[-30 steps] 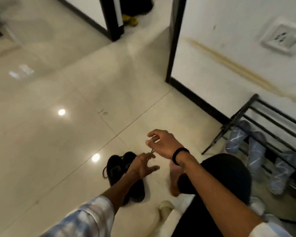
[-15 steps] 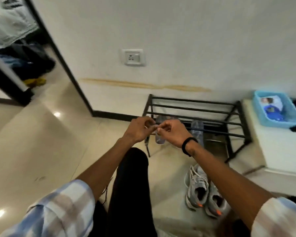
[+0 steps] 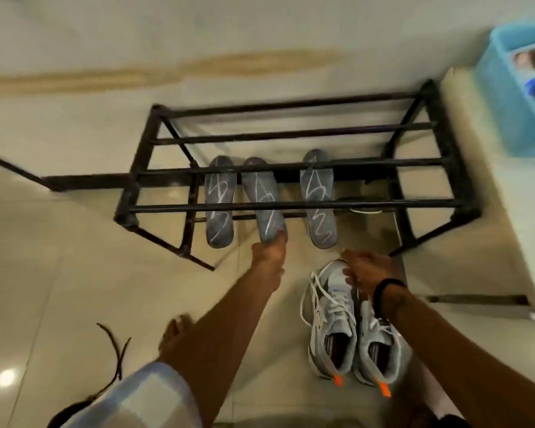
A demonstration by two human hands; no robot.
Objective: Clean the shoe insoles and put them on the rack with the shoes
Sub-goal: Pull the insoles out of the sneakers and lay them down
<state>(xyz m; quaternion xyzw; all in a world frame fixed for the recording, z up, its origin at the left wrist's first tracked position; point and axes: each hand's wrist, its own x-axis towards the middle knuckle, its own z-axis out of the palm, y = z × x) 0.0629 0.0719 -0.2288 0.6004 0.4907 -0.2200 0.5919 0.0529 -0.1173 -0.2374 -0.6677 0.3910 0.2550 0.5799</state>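
Under the rack (image 3: 294,205), head view: three grey insoles lie on the lower rails, long axes running away from the person. Left hand (image 3: 271,253) grips the near end of the middle insole (image 3: 264,202); left insole (image 3: 219,202) and right insole (image 3: 318,200) lie untouched on either side. Right hand (image 3: 363,271), fingers curled, rests on the toe of the shoes (image 3: 349,322); whether it grips them I cannot tell. Shoes stand on glossy tile floor (image 3: 59,288), just before the rack. Wall behind; blue basket (image 3: 507,88) far right.
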